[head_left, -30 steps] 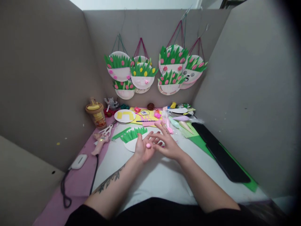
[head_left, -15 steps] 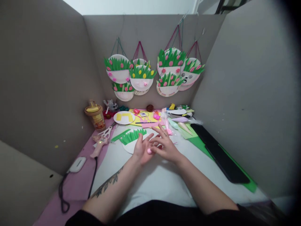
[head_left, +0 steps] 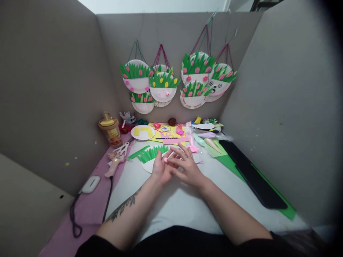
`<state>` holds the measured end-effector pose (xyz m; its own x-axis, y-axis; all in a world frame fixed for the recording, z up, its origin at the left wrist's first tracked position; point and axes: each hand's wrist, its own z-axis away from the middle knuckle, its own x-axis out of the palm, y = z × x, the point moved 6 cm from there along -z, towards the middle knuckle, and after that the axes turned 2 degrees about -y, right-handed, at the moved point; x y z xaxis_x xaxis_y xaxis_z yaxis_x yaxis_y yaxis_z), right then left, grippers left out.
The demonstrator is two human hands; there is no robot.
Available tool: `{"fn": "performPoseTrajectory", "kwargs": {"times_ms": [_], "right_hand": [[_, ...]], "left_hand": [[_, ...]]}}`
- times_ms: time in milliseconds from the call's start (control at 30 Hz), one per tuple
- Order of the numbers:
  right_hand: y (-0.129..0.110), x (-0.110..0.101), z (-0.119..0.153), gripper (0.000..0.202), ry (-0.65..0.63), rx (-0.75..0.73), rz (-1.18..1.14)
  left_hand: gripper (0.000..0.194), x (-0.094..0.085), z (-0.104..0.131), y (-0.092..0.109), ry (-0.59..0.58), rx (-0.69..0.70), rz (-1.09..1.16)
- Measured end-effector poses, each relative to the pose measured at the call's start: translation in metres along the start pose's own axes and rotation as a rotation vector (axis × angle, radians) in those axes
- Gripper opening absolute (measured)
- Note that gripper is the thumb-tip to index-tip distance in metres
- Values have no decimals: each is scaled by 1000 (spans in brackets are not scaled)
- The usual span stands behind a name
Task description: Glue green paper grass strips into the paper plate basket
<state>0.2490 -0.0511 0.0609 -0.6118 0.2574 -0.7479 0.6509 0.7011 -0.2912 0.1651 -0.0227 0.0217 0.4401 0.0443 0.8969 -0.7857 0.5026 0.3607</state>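
Observation:
A small pink ball point(head_left: 166, 160) rests against the fingers of my left hand point(head_left: 162, 169), which is turned palm up with its fingers spread. My right hand point(head_left: 187, 167) lies over that palm, its fingers apart and one fingertip touching the ball. Just behind my hands, a white paper plate point(head_left: 147, 166) with green paper grass along its top lies on the white cloth. Green paper strips point(head_left: 138, 152) are at its left, and my left hand covers part of the plate.
Decorated plates point(head_left: 163, 93) hang on the back panel. A pink glue gun point(head_left: 115, 165), a cup point(head_left: 111, 134) and a white box point(head_left: 91, 184) are at left. Piping bags point(head_left: 213, 145) and a long black object point(head_left: 252, 173) are at right. Another plate point(head_left: 143, 132) lies at the back.
The pink ball has moved from my left palm up toward its fingers. My right fingers have shifted up and left with it. The view has shifted slightly.

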Motion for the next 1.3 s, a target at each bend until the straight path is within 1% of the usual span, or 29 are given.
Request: {"fn": "performPoseTrajectory", "kwargs": {"times_ms": [167, 233, 300, 367, 433, 600, 733, 900, 1000, 1133, 1200, 1300], "right_hand": [[2, 3, -1, 33, 16, 55, 39], [6, 1, -2, 33, 53, 80, 39], [10, -2, -2, 26, 106, 95, 14], [12, -5, -2, 20, 157, 90, -25], [9, -7, -2, 18, 168, 57, -53], [-5, -3, -1, 30, 113, -35, -71], [-10, -1, 1, 35, 87, -110, -68], [-12, 1, 1, 35, 53, -152, -48], [-12, 7, 1, 41, 15, -126, 6], [-10, 14, 1, 50, -36, -79, 113], [-11, 14, 1, 49, -24, -96, 116], [-15, 14, 2, 52, -32, -146, 92]], "left_hand": [[62, 6, 2, -10, -88, -54, -71], [63, 7, 3, -15, -111, -81, -113], [64, 6, 3, -19, -128, -110, -141], [65, 6, 3, -17, -139, -112, -132], [66, 6, 1, -12, -151, -87, -94], [69, 5, 1, 0, -162, -63, -37], [68, 3, 2, 9, -95, -3, -3], [62, 2, 1, 19, -10, 96, 97], [58, 2, 0, 20, -1, 119, 99], [66, 4, 1, 16, -49, 76, 68], [69, 3, 2, 17, -56, 92, 91], [68, 1, 4, 20, -29, 138, 123]]}}
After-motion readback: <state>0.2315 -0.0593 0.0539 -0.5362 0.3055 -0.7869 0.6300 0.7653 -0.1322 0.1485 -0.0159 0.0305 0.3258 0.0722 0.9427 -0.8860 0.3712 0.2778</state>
